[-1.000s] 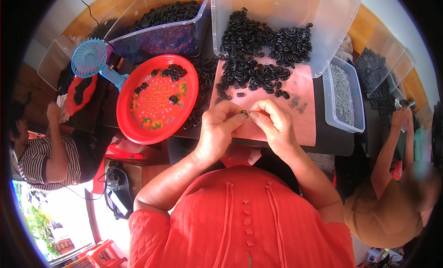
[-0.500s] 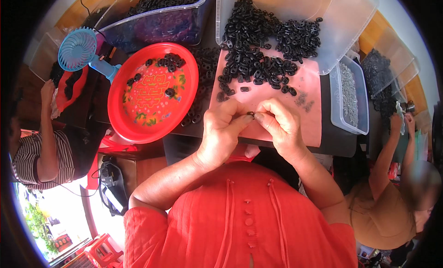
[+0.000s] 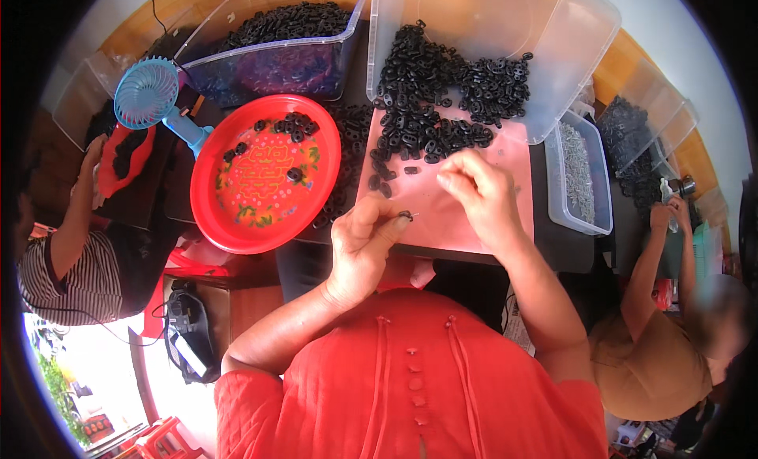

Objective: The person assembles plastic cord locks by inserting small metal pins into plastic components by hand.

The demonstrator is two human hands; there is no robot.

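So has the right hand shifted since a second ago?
Yes. The right hand has left the left hand and moved up the pink mat, toward the pile of black rings.

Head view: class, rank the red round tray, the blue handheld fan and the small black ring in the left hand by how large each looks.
1. red round tray, clearly largest.
2. blue handheld fan, far smaller than the tray.
3. small black ring, pinched in the left hand, smallest by far.
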